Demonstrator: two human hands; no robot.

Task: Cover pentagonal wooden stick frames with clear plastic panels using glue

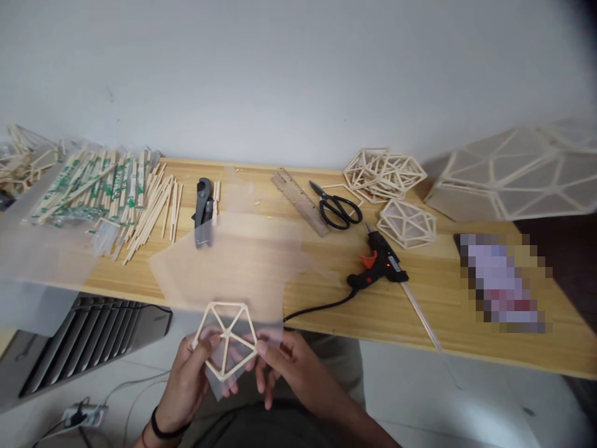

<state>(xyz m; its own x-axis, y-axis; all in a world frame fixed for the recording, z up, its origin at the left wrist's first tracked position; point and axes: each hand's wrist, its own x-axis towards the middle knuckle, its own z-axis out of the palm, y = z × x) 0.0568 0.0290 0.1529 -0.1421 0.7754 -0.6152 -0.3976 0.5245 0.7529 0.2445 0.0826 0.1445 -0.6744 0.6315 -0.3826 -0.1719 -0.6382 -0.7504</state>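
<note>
A five-sided wooden stick frame [227, 335] with spokes meeting at its centre lies on translucent paper [224, 267] at the table's front edge. My left hand [189, 370] pinches the frame's left side, thumb on top and fingers beneath the paper. On the opposite corner, my right hand [298, 370] grips frame and paper together, its thumb pressing the wood and some lower fingers hanging loose. The sheet spreads back from the hands over the wooden table [317, 298]. Fingertips under the sheet show only faintly through it.
To the right lie a glue gun [380, 261], black scissors [338, 208], a ruler [301, 202] and stick frames [385, 174]. Further right stands a large papered stick structure [517, 171]. At left are a cutter [204, 211], loose sticks [152, 208] and wrapped chopsticks [97, 180].
</note>
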